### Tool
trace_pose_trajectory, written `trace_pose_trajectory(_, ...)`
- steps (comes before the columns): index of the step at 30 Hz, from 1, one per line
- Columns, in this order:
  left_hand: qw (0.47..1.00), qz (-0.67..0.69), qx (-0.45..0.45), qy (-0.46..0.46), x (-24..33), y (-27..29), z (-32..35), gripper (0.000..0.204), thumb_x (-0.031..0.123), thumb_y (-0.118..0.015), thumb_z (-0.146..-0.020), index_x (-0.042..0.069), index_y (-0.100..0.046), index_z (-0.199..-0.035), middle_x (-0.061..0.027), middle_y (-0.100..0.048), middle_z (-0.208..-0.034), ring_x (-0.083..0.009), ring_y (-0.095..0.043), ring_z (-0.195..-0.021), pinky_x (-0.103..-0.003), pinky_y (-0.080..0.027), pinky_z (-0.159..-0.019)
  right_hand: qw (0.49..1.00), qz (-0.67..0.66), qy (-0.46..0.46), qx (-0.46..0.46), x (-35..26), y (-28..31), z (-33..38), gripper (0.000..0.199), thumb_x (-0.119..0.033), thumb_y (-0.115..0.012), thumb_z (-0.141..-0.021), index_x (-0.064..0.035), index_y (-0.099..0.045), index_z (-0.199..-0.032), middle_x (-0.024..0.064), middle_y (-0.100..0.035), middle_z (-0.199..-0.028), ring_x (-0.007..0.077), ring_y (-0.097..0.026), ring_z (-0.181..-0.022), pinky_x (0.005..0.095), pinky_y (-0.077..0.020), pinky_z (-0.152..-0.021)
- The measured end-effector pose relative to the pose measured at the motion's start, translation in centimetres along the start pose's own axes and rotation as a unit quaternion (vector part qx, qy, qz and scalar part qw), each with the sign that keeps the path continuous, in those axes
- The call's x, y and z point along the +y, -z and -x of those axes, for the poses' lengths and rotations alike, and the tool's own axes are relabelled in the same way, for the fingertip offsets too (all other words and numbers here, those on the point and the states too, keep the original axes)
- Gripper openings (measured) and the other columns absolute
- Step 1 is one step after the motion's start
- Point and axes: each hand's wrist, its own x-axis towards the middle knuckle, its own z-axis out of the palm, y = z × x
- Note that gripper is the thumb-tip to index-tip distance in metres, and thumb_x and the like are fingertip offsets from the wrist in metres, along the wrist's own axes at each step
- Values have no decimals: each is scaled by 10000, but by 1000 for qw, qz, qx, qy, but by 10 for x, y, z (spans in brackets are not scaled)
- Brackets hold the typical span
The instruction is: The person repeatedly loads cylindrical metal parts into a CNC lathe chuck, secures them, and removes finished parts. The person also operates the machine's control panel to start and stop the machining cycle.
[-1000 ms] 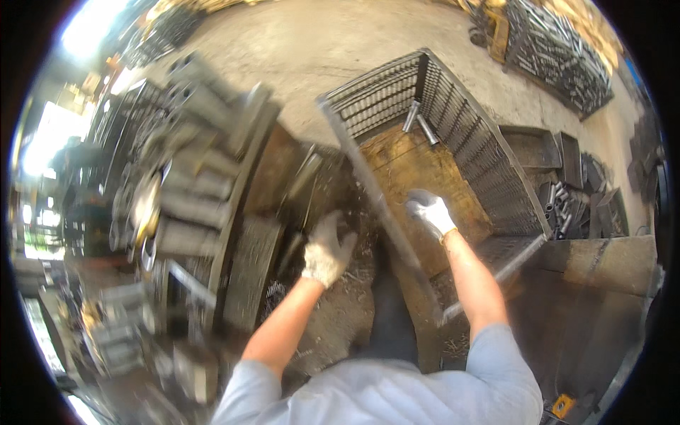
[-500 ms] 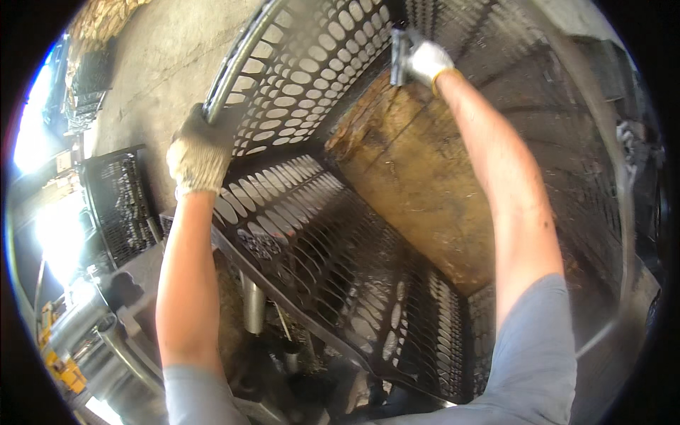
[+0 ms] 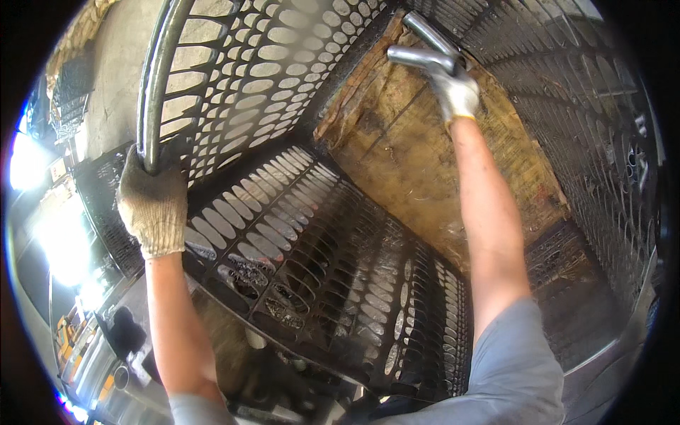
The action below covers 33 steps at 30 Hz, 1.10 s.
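My left hand, in a knitted glove soiled dark at the fingers, is closed round the thick metal rim bar of a large black crate with punched-mesh walls. Deep inside the crate, my right hand in a whiter glove is closed on a short, shiny metal tube. A second metal tube lies at an angle just beyond it, its near end close to my fingers. I cannot tell whether my hand grips that one too. Under them is the crate's worn, yellow-brown board floor.
The near mesh wall folds inward below my arms. Another mesh wall rises on the right. Metal cylinders and yellow parts stand at the lower left. Beyond the crate lies concrete floor, with bright light at the far left.
The view has shifted, and the crate's inside shows more fully. My right hand has turned, so two tubes now show clearly. My left hand keeps hold of the rim.
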Motion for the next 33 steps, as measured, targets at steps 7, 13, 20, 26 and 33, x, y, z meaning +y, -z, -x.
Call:
trace_pose_trajectory(7, 999, 7, -42, 23, -5, -2, -2, 387, 399, -784, -956, 53, -784, -1129, -185, -781, -877, -318, -778, -796, -431, -582, -747, 870, -484, -31, -90, 36, 34, -71, 206, -135, -714, -1036, 6, -664, -1179, 191, -732, -1139, 259, -757, -933, 340, -699, -765)
trace_pose_trajectory(13, 994, -93, 21, -52, -5, -6, -1, 298, 343, -752, -968, 55, -753, -1044, -214, -781, -855, -374, -794, -776, -467, -618, -684, 856, -511, -62, -33, 42, -5, -99, 126, -131, -717, -1037, -8, -742, -1037, 111, -713, -914, 179, -648, -651, 283, -588, -562)
trace_pose_trajectory(20, 987, 34, -159, 12, 8, 16, -8, 561, 545, -650, -1029, 49, -644, -1291, -274, -757, -1141, -385, -782, -1016, -503, -617, -892, 996, -11, 83, -14, 22, 114, 94, 355, -336, -731, -1018, -66, -760, -1247, 94, -792, -916, 174, -750, -849, 365, -582, -727)
trace_pose_trajectory(26, 931, 337, -122, 68, 70, 117, 151, 1011, 446, -759, -982, -170, -249, -1600, -389, -411, -1603, -492, -387, -1536, -560, -418, -1225, 913, 67, 403, 24, -8, 258, 389, 162, -114, -781, -794, 18, -739, -876, 159, -732, -858, 246, -702, -712, 374, -574, -694)
trace_pose_trajectory(33, -31, 910, -359, 203, 21, 255, 474, 925, 724, -654, -937, 123, -445, -1609, -101, -537, -1613, -260, -515, -1481, -464, -401, -1255, 776, 38, 626, -66, 13, 290, 666, 272, -83, -884, -626, -4, -742, -844, 172, -720, -881, 367, -720, -752, 437, -585, -711)
